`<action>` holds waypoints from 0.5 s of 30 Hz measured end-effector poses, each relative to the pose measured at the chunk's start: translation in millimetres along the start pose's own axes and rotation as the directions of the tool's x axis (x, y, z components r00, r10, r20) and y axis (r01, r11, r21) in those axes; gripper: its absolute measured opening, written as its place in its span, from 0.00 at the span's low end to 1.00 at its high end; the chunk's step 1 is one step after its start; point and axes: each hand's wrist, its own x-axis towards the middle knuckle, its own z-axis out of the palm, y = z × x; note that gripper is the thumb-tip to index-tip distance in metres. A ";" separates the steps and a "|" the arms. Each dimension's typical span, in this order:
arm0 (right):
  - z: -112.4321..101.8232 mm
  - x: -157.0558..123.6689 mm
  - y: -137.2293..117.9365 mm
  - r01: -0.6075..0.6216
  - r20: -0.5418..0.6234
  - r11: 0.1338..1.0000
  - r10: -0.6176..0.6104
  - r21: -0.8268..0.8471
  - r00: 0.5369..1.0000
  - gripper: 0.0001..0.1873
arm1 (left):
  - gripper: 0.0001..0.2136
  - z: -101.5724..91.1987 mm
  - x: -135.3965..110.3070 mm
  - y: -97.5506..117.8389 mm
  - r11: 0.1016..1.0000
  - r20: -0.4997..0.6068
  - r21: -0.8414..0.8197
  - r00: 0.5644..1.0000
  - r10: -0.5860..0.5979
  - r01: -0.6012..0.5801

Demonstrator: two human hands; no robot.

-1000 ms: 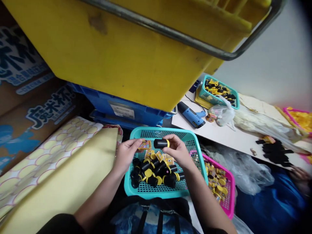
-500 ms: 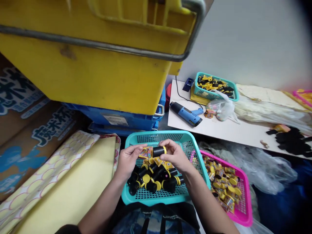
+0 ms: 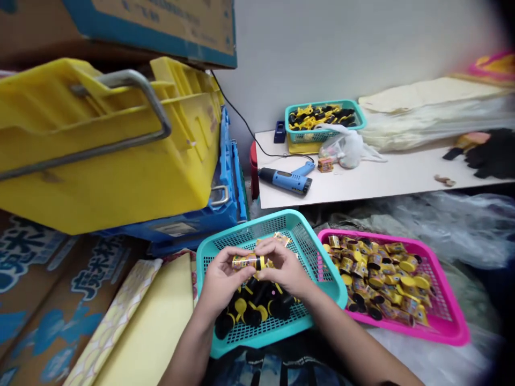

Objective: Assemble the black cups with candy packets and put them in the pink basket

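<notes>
Between the fingers of my left hand (image 3: 223, 276) and my right hand (image 3: 284, 266) lies a small cylinder (image 3: 246, 261) with a yellow rim, held sideways. A printed yellow film sleeve now surrounds most of its body. The left fingers grip the sleeved part, while the right fingertips pinch the yellow-rimmed end. Both hands are above a turquoise basket (image 3: 330, 268). Several black cylinders with yellow caps (image 3: 252, 316) lie loose in it, and printed film sleeves (image 3: 281, 238) show behind my fingers. My hands hide part of the pile.
A pink basket (image 3: 426, 335) full of sleeved cylinders (image 3: 378, 279) stands to the right. On the white table (image 3: 362, 185) are a blue heat gun (image 3: 285, 180), a knotted plastic bag (image 3: 350, 147) and another turquoise basket (image 3: 325, 135). Yellow crates (image 3: 173, 177) and cartons (image 3: 52, 300) stack up at left.
The printed sleeve, earlier flat at the cylinder's end, now covers the cylinder's body. My hands have come closer together. The view has turned right, showing more of the pink basket.
</notes>
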 end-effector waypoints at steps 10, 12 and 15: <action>1.7 -19.6 -0.9 -0.246 0.135 0.821 0.206 0.515 0.969 0.30 | 0.13 37.6 -8.8 -3.4 0.990 0.016 0.139 1.000 0.010 -0.012; -1.5 -20.1 2.8 -0.224 0.112 0.834 0.194 0.504 0.974 0.30 | 0.14 41.3 -10.4 -4.2 0.988 0.021 0.156 1.000 0.004 -0.007; -6.1 -21.0 10.4 -0.163 0.053 0.880 0.155 0.445 0.986 0.29 | 0.13 48.0 -12.8 -6.0 0.985 0.012 0.174 1.000 0.011 -0.013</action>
